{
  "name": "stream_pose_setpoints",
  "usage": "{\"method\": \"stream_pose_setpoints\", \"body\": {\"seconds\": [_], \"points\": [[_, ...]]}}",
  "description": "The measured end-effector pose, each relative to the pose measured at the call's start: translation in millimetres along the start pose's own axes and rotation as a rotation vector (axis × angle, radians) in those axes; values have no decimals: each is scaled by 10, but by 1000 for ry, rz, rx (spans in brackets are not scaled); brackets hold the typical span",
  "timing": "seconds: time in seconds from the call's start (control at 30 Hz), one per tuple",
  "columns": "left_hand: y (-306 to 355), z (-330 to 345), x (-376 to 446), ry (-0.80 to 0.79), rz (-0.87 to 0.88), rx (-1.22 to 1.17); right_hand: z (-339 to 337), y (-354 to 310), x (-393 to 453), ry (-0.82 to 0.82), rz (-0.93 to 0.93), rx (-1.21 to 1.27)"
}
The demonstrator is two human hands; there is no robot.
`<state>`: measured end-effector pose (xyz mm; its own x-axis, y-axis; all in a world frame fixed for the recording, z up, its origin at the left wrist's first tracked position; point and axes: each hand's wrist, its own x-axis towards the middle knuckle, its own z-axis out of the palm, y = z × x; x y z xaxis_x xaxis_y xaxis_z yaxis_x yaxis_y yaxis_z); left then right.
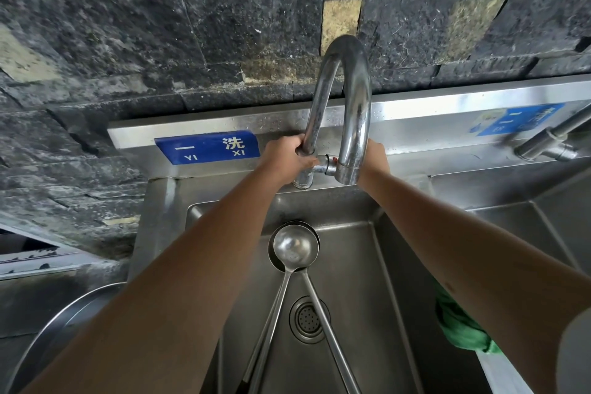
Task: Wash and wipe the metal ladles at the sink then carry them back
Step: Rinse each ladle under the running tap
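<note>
Left hand [285,159] clenched round curved chrome faucet [345,105]; right hand [374,157] behind spout, grip unclear. Two nested steel ladles [293,248] in sink [358,281], handles toward 6 o'clock.

Left hand [289,158] grips faucet [340,112]; ladles [295,248] lie in sink [367,281]

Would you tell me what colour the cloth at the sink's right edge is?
Green; the cloth shows in the head view, partly hidden under the right forearm.
</note>
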<state>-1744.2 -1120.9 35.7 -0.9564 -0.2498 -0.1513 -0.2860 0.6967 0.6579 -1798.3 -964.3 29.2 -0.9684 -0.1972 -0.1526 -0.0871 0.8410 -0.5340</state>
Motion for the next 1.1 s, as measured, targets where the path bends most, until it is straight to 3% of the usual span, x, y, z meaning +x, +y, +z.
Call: {"method": "stream_pose_setpoints", "body": {"seconds": [0.8,0.93,1.1], "points": [[-120,81,10,-26,-21,-69,95,86,-98,5,55,107],[-292,207,72,-49,-82,-236,226,122,-282,-61,93,126],[-574,480,-194,-65,-155,-174,578,245,-788,-147,112,217]]}}
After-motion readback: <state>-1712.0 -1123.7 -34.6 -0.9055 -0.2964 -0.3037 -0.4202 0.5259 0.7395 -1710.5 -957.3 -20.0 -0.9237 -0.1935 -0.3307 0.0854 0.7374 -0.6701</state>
